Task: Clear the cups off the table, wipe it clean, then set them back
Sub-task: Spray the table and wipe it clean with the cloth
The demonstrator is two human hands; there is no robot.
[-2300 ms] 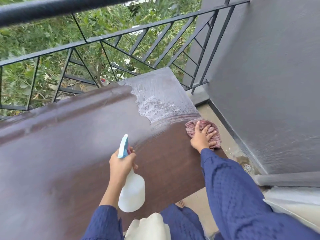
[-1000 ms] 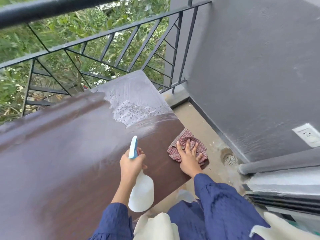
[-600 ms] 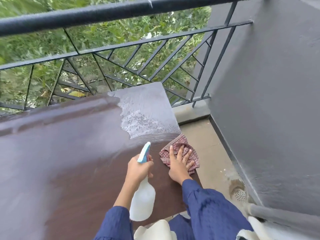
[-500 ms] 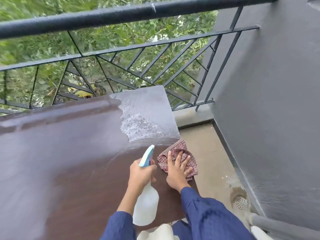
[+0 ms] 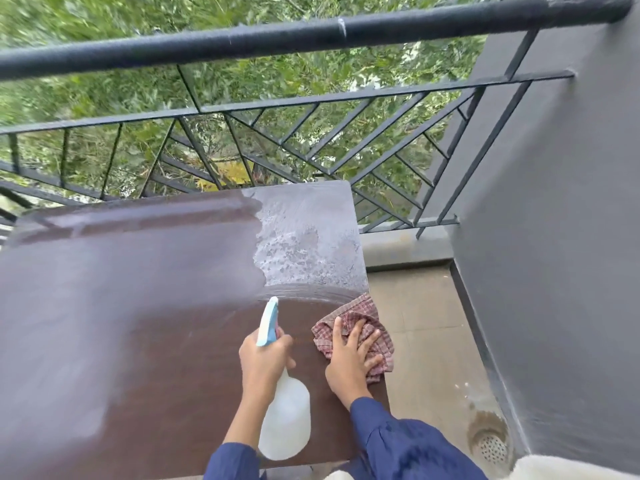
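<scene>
With no cups in view, my left hand (image 5: 265,362) grips the spray bottle (image 5: 285,424) above the table (image 5: 138,323) for re-spraying, and my right hand (image 5: 349,362) presses straight-fingered on the cloth (image 5: 353,317) at the right edge, just short of the unwiped wet patch (image 5: 304,244).

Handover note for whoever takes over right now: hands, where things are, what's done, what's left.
Left hand: grips the spray bottle at its neck, nozzle pointing away over the table.
Right hand: flat, fingers spread, pressing the checked cloth at the table's right edge.
Done: no cups on the table, and none in view.
Left: wipe the foamy patch at the far right corner, finish the top, then set the cups back.
</scene>
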